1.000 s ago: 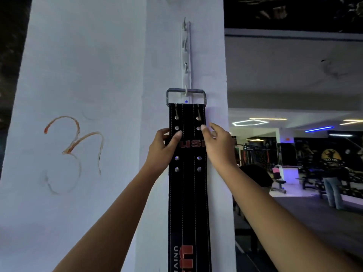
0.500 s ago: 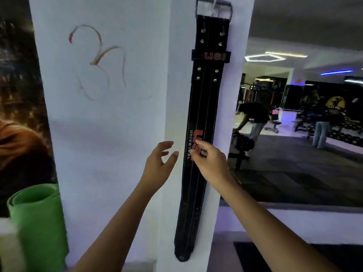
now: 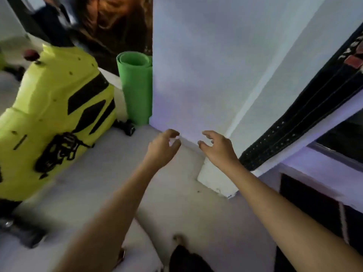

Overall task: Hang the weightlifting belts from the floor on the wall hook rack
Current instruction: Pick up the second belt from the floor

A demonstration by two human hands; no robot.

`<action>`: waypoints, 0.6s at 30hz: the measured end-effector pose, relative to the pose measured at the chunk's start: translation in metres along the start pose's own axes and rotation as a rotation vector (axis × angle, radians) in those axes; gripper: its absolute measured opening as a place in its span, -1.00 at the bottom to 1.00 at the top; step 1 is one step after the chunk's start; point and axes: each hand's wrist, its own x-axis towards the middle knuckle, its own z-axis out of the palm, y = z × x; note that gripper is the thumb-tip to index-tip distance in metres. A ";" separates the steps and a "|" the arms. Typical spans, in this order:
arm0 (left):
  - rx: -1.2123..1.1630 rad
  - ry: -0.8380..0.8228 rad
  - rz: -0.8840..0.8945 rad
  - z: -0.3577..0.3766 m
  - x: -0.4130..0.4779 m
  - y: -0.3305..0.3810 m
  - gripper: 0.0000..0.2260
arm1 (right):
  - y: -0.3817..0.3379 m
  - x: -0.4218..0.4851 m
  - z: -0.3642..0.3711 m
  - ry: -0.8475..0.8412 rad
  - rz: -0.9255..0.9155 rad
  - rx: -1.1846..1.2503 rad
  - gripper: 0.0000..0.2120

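Both hands are held out in front with the fingers loosely curled and spread, gripping nothing. The left hand [image 3: 163, 149] and the right hand [image 3: 218, 148] float near each other with a clear gap between them, in front of the bottom edge of the white pillar [image 3: 196, 75] where it meets the pale floor [image 3: 121, 183].

One weightlifting belt [image 3: 306, 112] is in view. It hangs flat against the pillar's narrower face, to the right of the right hand and apart from it, and its rounded, studded tail ends just beyond that hand's wrist. Its upper part runs out of the frame, so the hook cannot be seen. The pillar's vertical corner edge runs up between the right hand and the belt.

To the left of the left hand the floor is open up to one rolled green mat [image 3: 135, 89] that stands upright against the pillar's left edge. Further left sits one bright yellow machine [image 3: 51, 114] with black panels, and one tangle of black straps [image 3: 59, 152] lies against its base. Below the right forearm a dark floor mat [image 3: 314, 209] borders the pale floor.
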 end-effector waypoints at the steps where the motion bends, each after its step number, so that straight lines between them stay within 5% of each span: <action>1: -0.001 0.005 -0.075 -0.001 -0.005 -0.023 -0.73 | 0.002 0.006 0.021 -0.061 0.013 -0.011 -0.60; 15: -0.247 0.302 -1.119 0.083 -0.105 -0.357 -0.73 | 0.099 0.066 0.371 -0.762 0.089 -0.077 -0.63; 18: -0.254 0.305 -1.244 0.121 -0.137 -0.425 -0.91 | 0.136 0.056 0.456 -0.889 0.076 -0.110 -0.61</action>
